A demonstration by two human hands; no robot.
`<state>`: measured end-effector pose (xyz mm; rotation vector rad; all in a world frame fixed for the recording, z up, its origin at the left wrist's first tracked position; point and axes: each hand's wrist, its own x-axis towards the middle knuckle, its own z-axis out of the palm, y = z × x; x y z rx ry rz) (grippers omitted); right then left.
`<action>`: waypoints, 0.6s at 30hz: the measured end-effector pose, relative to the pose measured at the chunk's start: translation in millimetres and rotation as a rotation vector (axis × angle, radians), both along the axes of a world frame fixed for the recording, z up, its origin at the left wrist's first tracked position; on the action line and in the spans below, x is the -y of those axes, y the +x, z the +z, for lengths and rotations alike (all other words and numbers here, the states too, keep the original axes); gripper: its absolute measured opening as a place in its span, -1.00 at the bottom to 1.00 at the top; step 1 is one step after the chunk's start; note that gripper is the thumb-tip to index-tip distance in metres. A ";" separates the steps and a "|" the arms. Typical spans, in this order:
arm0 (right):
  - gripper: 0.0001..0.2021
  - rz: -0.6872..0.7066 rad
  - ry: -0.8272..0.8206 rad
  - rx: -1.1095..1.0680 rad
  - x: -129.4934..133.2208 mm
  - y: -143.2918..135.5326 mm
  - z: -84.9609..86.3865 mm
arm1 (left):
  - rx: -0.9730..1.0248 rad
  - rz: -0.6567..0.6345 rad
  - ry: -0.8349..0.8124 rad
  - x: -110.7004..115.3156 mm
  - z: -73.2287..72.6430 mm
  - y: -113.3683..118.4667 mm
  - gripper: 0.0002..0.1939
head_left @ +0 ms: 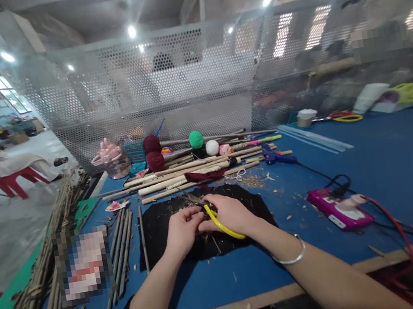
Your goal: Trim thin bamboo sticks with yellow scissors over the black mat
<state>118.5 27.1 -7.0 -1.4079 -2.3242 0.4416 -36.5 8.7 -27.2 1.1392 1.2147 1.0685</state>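
Scissors [213, 217] sit in the right hand [232, 214]; the power strip's [322, 202] label [336, 221] is blurred.

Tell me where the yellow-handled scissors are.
In the head view, the yellow-handled scissors are in the right hand, close beside the left hand, over the black cloth.

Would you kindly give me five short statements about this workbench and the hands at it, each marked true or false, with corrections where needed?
1. The right hand holds yellow-handled scissors, close to the left hand. True.
2. The cloth beneath the hands is white. False: the cloth is black.
3. A silver bracelet circles the right wrist. True.
4. The purple power strip lies left of both hands. False: the power strip lies to their right.
5. The green ball is held in the left hand. False: the green ball is at the back of the table.
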 end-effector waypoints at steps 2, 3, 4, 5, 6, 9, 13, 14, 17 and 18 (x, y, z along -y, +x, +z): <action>-0.34 0.010 0.020 -0.016 0.4 -0.8 -2.1 | 0.006 -0.022 0.037 -0.6 -2.2 0.4 -0.71; -0.31 0.012 0.026 -0.022 0.4 -1.1 -3.2 | 0.008 -0.025 0.038 -0.7 -2.9 0.6 -0.71; -0.31 0.008 0.028 -0.023 0.3 -1.2 -4.0 | 0.009 -0.025 0.027 -0.6 -3.3 0.8 -0.70; -0.31 0.001 0.026 -0.020 0.1 -1.1 -4.4 | 0.011 -0.021 0.012 -0.5 -3.4 1.0 -0.70; -0.33 -0.008 0.021 -0.016 -0.1 -0.9 -4.5 | 0.014 -0.012 -0.003 -0.3 -3.5 1.3 -0.69; -0.40 -0.014 -0.008 -0.013 -0.4 -0.2 -2.6 | 0.032 0.032 -0.030 0.2 -2.8 2.3 -0.69; -0.47 -0.025 -0.028 -0.006 -0.1 -0.2 0.9 | 0.041 0.082 -0.039 0.6 -1.2 3.4 -0.72; -0.49 -0.033 -0.027 0.000 0.1 -0.4 1.3 | 0.041 0.088 -0.040 0.7 -1.1 3.5 -0.72; -0.51 -0.042 -0.029 0.006 0.3 -0.8 1.4 | 0.034 0.094 -0.036 0.6 -1.3 3.3 -0.70; -0.52 -0.044 -0.029 0.004 0.2 -0.8 1.1 | 0.027 0.093 -0.034 0.7 -1.2 3.1 -0.70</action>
